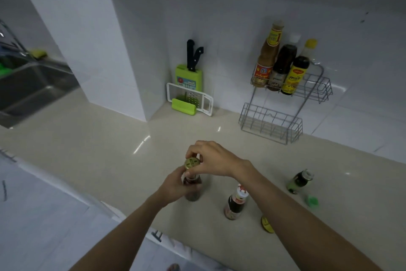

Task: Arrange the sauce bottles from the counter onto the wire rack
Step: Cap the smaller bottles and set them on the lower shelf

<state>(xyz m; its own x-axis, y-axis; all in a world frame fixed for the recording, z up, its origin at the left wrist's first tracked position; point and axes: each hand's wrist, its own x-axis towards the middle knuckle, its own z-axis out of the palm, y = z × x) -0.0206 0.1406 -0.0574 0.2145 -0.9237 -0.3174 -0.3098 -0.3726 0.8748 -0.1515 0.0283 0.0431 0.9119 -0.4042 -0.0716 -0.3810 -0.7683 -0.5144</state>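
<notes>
A dark sauce bottle [193,189] stands on the counter in the middle foreground. My left hand [178,185] grips its neck, and my right hand [211,160] pinches its gold cap [191,163] from above. To the right stand a dark bottle with a red-and-white cap [236,203] and a small green-tinted bottle [299,180]. A yellow cap [267,224] and a green cap [312,201] lie loose on the counter. The two-tier wire rack [272,126] stands at the back right wall, with three sauce bottles [283,64] on its upper shelf.
A green knife holder with two black-handled knives [191,73] and a white grater [193,100] lean in the wall corner. A steel sink [30,88] sits at the far left. The counter's front edge [123,213] runs diagonally below my arms.
</notes>
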